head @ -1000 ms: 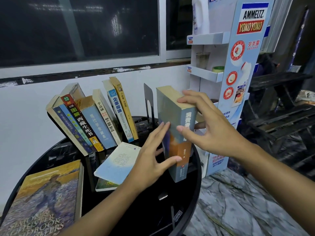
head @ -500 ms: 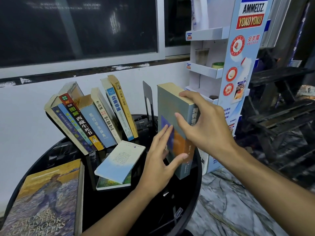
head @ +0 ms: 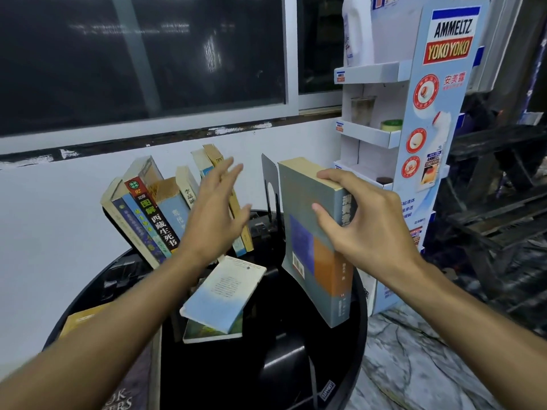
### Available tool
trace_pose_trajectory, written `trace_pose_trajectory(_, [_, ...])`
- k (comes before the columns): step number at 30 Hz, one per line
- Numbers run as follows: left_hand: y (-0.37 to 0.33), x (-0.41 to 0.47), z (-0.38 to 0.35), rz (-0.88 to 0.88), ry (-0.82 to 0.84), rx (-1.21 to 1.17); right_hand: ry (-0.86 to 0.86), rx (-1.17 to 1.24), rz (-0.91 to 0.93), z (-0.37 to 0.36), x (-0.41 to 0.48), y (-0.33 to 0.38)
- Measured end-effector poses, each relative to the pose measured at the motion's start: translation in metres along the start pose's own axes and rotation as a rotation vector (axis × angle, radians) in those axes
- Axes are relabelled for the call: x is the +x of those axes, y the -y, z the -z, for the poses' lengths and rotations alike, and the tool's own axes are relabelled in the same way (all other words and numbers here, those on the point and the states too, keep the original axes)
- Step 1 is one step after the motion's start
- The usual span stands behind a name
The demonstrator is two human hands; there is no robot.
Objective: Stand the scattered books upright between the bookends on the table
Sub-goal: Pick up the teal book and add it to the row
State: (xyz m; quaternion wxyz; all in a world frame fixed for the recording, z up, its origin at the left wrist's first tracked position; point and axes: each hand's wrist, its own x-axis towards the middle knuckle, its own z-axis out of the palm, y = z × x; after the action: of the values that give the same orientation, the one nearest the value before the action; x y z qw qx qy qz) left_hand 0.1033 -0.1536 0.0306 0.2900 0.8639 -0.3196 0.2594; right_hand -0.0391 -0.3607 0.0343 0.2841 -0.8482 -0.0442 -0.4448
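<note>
Head camera, over a round black desk point(head: 359, 306): the right hand point(head: 364, 223) grips a thick grey book point(head: 316, 241) with a blue and orange cover. Its fingers point(head: 328, 177) curl over the top edge and spine, and the thumb presses the front cover. The book is nearly upright, just right of and in front of a dark metal bookend point(head: 268, 179), so it is outside the row. Whether its lower corner rests on the desk cannot be told.

The left hand point(head: 216, 214) is raised with its palm turned to the right and its fingers point(head: 225, 173) wide and holding nothing. It is blurred in front of a row of leaning books point(head: 148, 214), and contact with them cannot be confirmed. Both forearms reach forward from the bottom corners of the frame.

The step in hand looks like fitting the thick book into the row. Doing it well likely means bracing the slanted books upright with the flat left palm and opening a gap on the near side of the bookend. The book would then go down squarely, spine outward, with its bottom edge flat.

A pale blue book point(head: 225, 294) lies across another on the desk, not yet stood up.
</note>
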Motion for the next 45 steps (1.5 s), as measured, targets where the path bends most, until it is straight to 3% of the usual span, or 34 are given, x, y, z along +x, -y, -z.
trace_pose_trajectory(6, [0.025,0.054,0.031,0.032,0.135,0.317,0.034,0.013,0.015,-0.015,0.013,0.011])
trace_pose_trajectory(14, [0.040,0.080,0.033,0.058,0.265,0.290,0.089,-0.029,0.027,-0.042,0.045,0.021])
trace_pose_trajectory(30, [0.051,0.082,0.027,0.122,0.221,0.176,0.142,-0.032,0.017,-0.091,0.096,0.016])
trace_pose_trajectory(45, [0.059,0.084,0.016,0.110,0.168,0.207,0.025,-0.004,0.051,-0.154,0.112,0.001])
